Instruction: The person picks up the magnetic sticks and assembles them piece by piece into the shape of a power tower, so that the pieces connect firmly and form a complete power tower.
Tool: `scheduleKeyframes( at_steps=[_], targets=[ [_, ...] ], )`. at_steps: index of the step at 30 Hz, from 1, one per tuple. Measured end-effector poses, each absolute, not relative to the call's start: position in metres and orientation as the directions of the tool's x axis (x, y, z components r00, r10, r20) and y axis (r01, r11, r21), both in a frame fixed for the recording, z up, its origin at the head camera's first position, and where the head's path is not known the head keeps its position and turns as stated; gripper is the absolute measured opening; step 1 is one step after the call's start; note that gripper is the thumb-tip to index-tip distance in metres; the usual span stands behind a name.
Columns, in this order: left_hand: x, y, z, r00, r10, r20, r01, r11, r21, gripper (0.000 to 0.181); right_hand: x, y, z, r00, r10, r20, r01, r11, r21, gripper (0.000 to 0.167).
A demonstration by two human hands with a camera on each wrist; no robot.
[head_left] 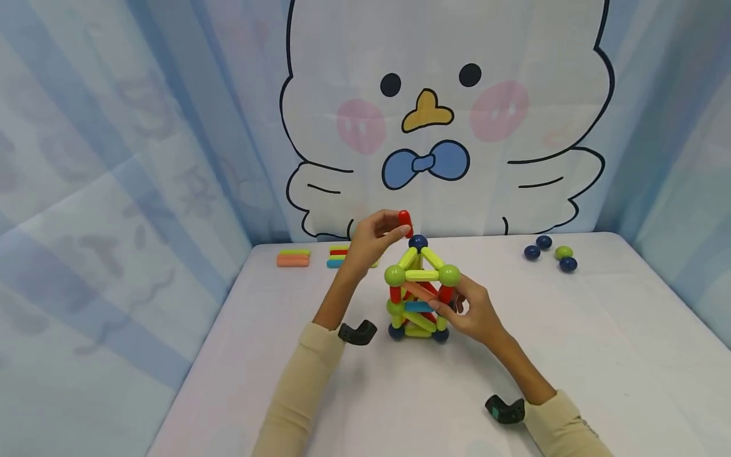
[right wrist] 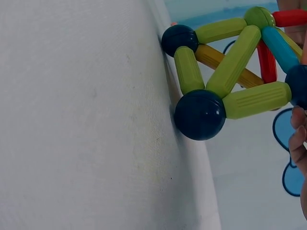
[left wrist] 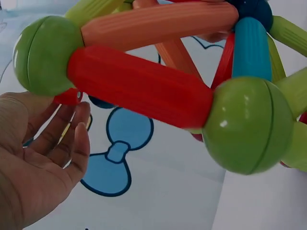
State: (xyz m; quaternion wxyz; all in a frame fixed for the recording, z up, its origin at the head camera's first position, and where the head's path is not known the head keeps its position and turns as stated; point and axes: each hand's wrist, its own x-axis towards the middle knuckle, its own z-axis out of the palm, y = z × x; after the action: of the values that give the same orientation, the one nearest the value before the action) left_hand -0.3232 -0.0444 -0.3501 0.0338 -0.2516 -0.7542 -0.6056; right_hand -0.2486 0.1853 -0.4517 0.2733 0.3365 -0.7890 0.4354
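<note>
A tower of magnetic sticks and balls [head_left: 422,275] stands on the table, built of green, red, orange and blue sticks with green and dark blue balls. My left hand [head_left: 371,240] pinches a red magnetic stick [head_left: 405,221] upright, just above and left of the dark blue top ball [head_left: 418,242]; whether they touch I cannot tell. On the tower's right side, my right hand [head_left: 478,316] grips it at mid-height, thumb in front and fingers partly hidden behind. In the right wrist view, those fingertips [right wrist: 297,139] are at a dark blue ball [right wrist: 298,85].
Loose orange and green sticks [head_left: 293,261] lie at the back left, beside another group of coloured sticks [head_left: 338,256] partly behind the left hand. Several loose balls [head_left: 563,252], dark blue and green, lie at the back right. A printed curtain [head_left: 320,127] hangs behind the table.
</note>
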Motion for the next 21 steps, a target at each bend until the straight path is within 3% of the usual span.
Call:
scheduleKeyframes(
  at_steps=[14, 21],
  targets=[
    [-0.327, -0.026, -0.341, -0.821, 0.405, 0.402, 0.526, 0.265, 0.808, 0.035, -0.251, 0.187, -0.455, -0.601, -0.293, 0.743, -0.786, 0.383, -0.485, 0.049],
    [-0.338, -0.035, -0.356, -0.858, 0.357, 0.368, 0.469, 0.254, 0.846, 0.037, -0.251, 0.186, -0.454, -0.601, -0.291, 0.744, -0.785, 0.390, -0.481, 0.053]
  ],
)
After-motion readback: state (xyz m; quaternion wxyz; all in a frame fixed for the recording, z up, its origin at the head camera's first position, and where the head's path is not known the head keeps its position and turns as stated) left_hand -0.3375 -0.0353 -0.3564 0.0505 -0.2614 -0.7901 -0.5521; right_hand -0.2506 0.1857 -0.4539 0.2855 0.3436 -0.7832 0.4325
